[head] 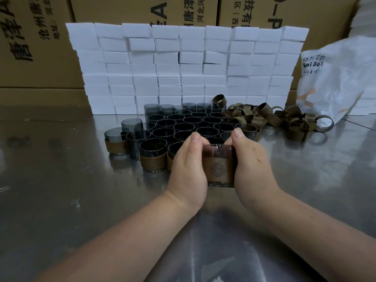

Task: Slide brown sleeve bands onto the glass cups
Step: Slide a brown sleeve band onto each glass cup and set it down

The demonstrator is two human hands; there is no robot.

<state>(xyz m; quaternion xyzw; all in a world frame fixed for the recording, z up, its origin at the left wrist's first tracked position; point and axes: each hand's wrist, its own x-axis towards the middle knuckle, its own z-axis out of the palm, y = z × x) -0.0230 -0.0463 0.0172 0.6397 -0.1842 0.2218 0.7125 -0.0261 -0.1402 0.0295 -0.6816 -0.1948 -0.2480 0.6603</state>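
Both hands hold one dark glass cup (219,151) just above the steel table. A brown sleeve band (220,168) with a round emblem wraps the cup's lower half. My left hand (188,171) grips its left side and my right hand (251,165) grips its right side, thumbs over the rim. Behind them stands a cluster of several bare dark glass cups (189,123). Two cups wearing bands (153,160) (116,145) stand at the cluster's front left. A heap of loose brown bands (270,118) lies to the right.
A wall of stacked white foam blocks (183,66) rises behind the cups. Cardboard boxes (34,41) stand further back. A white plastic bag (333,82) slumps at the right. The steel table (61,190) reflects light around my forearms.
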